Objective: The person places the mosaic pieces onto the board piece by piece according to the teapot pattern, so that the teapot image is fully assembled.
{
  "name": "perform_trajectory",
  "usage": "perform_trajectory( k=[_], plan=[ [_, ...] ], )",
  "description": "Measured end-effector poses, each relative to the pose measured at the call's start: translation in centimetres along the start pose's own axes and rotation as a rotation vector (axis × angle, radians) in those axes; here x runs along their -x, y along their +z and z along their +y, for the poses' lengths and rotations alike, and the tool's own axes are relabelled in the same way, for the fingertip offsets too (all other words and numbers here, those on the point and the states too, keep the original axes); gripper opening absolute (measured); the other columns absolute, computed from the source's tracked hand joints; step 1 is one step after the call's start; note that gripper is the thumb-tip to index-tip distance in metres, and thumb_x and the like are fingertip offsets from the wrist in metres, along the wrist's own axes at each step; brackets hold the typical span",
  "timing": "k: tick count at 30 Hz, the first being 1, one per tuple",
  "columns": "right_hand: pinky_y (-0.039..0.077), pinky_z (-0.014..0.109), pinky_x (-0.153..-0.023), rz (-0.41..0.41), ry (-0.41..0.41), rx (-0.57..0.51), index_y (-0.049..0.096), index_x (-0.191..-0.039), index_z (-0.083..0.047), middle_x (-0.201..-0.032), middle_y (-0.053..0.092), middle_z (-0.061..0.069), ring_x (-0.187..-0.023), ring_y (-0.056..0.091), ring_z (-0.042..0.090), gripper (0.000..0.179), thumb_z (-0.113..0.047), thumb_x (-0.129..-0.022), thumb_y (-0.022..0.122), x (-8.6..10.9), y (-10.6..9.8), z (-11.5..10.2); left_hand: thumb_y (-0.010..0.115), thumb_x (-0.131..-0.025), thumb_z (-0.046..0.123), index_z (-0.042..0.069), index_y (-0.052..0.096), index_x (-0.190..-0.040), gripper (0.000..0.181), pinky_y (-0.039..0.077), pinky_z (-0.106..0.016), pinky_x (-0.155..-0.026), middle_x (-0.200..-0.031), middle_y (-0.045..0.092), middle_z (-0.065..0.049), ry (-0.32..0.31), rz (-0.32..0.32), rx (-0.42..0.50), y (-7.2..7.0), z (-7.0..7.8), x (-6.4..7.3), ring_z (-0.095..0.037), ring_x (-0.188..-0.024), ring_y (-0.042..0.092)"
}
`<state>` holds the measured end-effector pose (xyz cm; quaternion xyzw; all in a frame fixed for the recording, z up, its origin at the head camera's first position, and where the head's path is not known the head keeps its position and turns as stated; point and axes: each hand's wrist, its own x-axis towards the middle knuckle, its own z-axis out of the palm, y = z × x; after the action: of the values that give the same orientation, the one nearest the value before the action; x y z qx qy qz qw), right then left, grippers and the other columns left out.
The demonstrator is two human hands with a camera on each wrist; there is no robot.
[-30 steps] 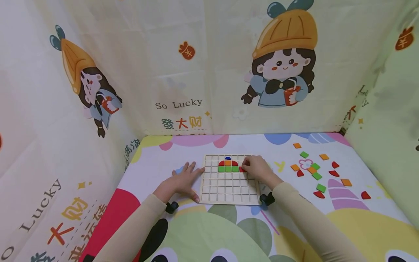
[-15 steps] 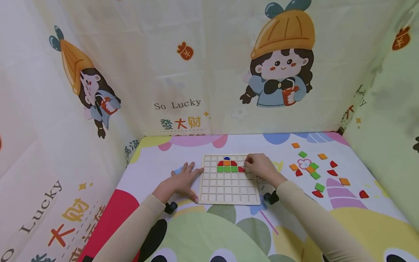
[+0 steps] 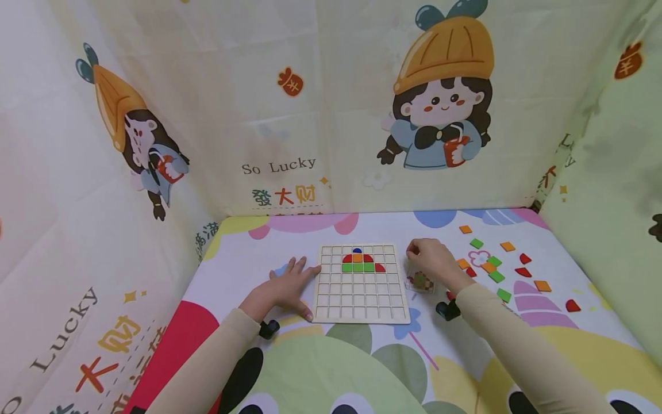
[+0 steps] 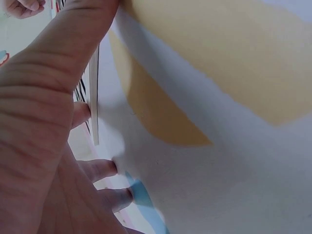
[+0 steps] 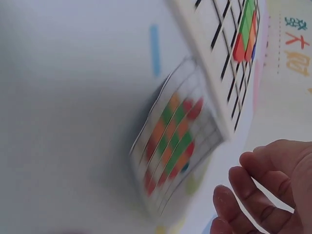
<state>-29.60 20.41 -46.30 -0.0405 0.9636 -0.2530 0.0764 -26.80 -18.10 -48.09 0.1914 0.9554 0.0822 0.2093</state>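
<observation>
The left hand [image 3: 287, 290] has its fingers spread wide, with the thumb and pointing finger touching the left edge of the grid board [image 3: 357, 299], which lies flat on the table [image 3: 289, 237] with blue, orange, red and green pieces [image 3: 357, 267] near its top. The right hand [image 3: 434, 261] is past the board's right side, near the picture card [image 3: 420, 282], its fingers loosely bent and holding nothing. Loose pieces [image 3: 496, 276] lie farther right.
</observation>
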Motion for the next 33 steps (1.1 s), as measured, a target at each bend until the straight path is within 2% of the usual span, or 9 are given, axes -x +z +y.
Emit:
perform_trajectory(
  k=[11, 17, 20, 25, 29, 33],
  plan=[
    [0.054, 0.05, -0.083, 0.006, 0.006, 0.115, 0.071, -0.11, -0.001, -0.106, 0.071, 0.017, -0.093, 0.063, 0.032, 0.022, -0.018, -0.099, 0.063, 1.5, -2.5, 4.2, 0.09, -0.057, 0.07, 0.035, 0.025, -0.164, 0.13, 0.018, -0.09, -0.103, -0.174, 0.005, -0.016, 0.012, 0.002, -0.013, 0.3, -0.2, -0.4, -0.047, -0.159, 0.002],
    [0.053, 0.055, -0.084, 0.018, 0.034, 0.171, 0.07, -0.114, 0.0, -0.116, 0.063, 0.025, -0.098, 0.061, 0.038, 0.026, -0.018, -0.096, 0.064, 2.1, -2.9, 6.0, 0.091, -0.058, 0.069, 0.034, 0.026, -0.164, 0.128, 0.017, -0.09, -0.103, -0.174, 0.006, -0.018, 0.009, -0.003, -0.007, 0.1, -0.1, -0.2, -0.049, -0.158, 0.004],
    [0.053, 0.055, -0.082, 0.022, 0.062, 0.191, 0.067, -0.119, 0.002, -0.116, 0.06, 0.028, -0.096, 0.058, 0.039, 0.032, -0.018, -0.094, 0.064, 2.4, -3.0, 6.6, 0.091, -0.058, 0.068, 0.034, 0.027, -0.164, 0.128, 0.018, -0.09, -0.103, -0.174, 0.006, -0.017, 0.006, -0.003, -0.008, 0.0, -0.1, -0.2, -0.049, -0.158, 0.004],
    [0.054, 0.055, -0.077, 0.031, 0.132, 0.181, 0.06, -0.125, 0.005, -0.113, 0.057, 0.027, -0.096, 0.056, 0.043, 0.04, -0.016, -0.091, 0.066, 3.2, -3.3, 7.3, 0.091, -0.059, 0.068, 0.035, 0.027, -0.164, 0.127, 0.017, -0.089, -0.104, -0.174, 0.006, -0.017, 0.003, -0.002, -0.003, 0.0, 0.0, -0.2, -0.048, -0.159, 0.003],
    [0.055, 0.053, -0.08, 0.02, 0.174, 0.162, 0.059, -0.125, 0.007, -0.113, 0.06, 0.027, -0.094, 0.057, 0.041, 0.042, -0.015, -0.091, 0.07, 3.7, -3.6, 7.8, 0.091, -0.059, 0.067, 0.035, 0.026, -0.164, 0.127, 0.016, -0.089, -0.104, -0.174, 0.006, -0.017, 0.002, -0.003, 0.002, 0.0, 0.0, -0.2, -0.048, -0.159, 0.003],
    [0.056, 0.052, -0.082, -0.009, 0.172, 0.145, 0.061, -0.123, 0.007, -0.112, 0.066, 0.027, -0.093, 0.059, 0.037, 0.04, -0.014, -0.092, 0.074, 3.8, -3.8, 8.1, 0.092, -0.058, 0.066, 0.034, 0.026, -0.164, 0.129, 0.016, -0.089, -0.104, -0.174, 0.006, -0.017, -0.003, -0.006, 0.011, -0.1, 0.0, -0.1, -0.047, -0.159, 0.002]
  ],
)
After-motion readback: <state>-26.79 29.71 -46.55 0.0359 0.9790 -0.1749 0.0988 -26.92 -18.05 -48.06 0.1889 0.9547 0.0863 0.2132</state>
